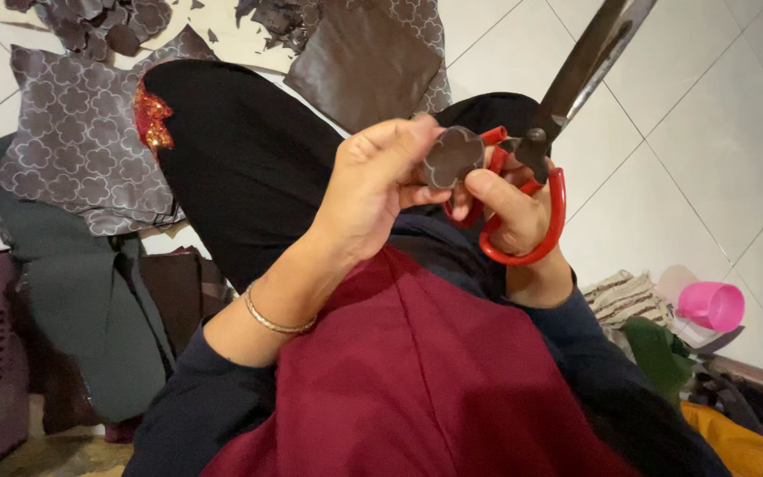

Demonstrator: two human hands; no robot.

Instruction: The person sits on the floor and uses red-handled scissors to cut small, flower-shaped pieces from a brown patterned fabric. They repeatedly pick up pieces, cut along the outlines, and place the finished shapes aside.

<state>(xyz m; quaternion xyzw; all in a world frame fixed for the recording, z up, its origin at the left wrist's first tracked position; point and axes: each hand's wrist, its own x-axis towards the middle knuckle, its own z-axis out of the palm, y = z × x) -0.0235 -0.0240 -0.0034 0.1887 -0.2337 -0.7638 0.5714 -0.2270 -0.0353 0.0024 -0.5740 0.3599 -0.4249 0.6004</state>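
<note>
Cut piece (452, 155) left of scissors (567, 88)

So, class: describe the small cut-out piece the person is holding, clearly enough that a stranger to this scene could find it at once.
Start at the dark red cloth over the person's lap and follow the bare forearm with the thin bracelet up to the left hand. At its fingertips sits the small brown flower-shaped piece, beside the red-handled scissors. Unlike the large patterned sheets on the floor, it is one single scalloped shape.
</note>
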